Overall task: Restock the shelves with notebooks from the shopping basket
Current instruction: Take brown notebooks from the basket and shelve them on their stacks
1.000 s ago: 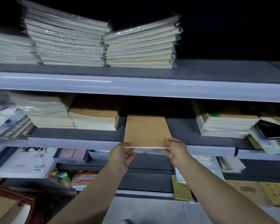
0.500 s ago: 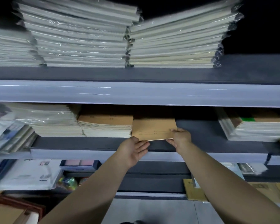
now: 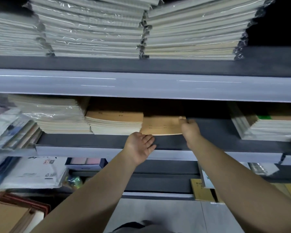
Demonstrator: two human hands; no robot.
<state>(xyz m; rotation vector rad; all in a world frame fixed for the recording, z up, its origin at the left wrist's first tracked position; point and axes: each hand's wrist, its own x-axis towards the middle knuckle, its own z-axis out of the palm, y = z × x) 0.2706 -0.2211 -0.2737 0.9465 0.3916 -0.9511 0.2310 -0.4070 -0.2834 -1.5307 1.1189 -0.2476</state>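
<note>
- Brown notebook (image 3: 161, 126) flat on the middle shelf (image 3: 213, 132), left edge just beside a stack of brown notebooks (image 3: 114, 121).
- Right hand (image 3: 190, 128) at the notebook's right edge, fingers curled, pinching it near the far corner.
- Left hand (image 3: 140, 147) spread and relaxed, holding nothing, just below the notebook's front edge, over the shelf board; contact with the notebook unclear.
- Wrapped pale stacks (image 3: 94, 31) on the upper shelf (image 3: 141, 64).

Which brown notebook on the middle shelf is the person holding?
The single flat brown paper notebook, held at its edge by the right hand; the brown-topped stack beside it isn't.
</note>
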